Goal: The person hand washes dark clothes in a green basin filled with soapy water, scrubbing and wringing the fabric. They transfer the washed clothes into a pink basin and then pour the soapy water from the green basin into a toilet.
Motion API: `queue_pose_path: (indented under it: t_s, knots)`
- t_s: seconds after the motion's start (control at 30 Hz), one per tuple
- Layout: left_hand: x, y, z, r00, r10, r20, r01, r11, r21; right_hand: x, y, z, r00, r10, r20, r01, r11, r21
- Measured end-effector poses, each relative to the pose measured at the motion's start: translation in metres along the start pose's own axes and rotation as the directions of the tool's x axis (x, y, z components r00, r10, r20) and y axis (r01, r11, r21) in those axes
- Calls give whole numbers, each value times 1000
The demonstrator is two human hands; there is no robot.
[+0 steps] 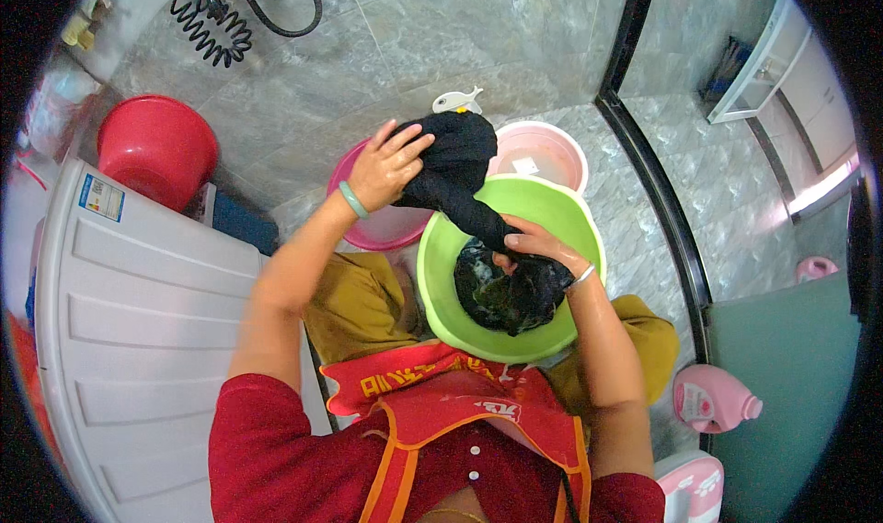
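A wet black garment [459, 147] is bunched above a green plastic basin [428, 281]. My left hand [390, 168], with a pale green bangle at the wrist, holds its upper bundle. A twisted length of the cloth runs down to my right hand [541, 243], which grips it over the basin. A silver bangle circles my right wrist. Beneath that hand, more dark cloth [510, 302] lies in the basin, partly in dark water. Whether it is one piece with the held garment cannot be told.
A magenta basin [386, 230] and a light pink basin [538, 154] stand behind. To the left are a red bucket [159, 143] and a white appliance [165, 316]. A pink detergent bottle [710, 399] stands right, near the black door track [662, 233]. A coiled black hose [214, 33] hangs above.
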State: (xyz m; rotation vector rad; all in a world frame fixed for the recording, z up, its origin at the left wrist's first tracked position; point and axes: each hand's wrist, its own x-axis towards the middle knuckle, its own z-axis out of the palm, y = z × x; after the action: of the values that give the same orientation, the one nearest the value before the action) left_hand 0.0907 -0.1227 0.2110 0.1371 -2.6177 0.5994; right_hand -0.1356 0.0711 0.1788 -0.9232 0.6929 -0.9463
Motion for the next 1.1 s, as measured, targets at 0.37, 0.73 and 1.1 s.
queue_pose_path:
  t_s: [0.37, 0.73, 1.1]
  knots:
    - [23, 9, -74, 738, 147, 658, 45, 963, -266, 11, 8, -12, 925, -324, -201, -100, 301, -948]
    - [31, 128, -104, 411, -8, 912, 754, -558, -345, 19, 6, -25, 813, -575, -93, -132, -26, -991]
    - [119, 186, -91, 529, 15, 848, 110, -993, -52, 4, 13, -20, 683, -574, -451, -215, 432, -876]
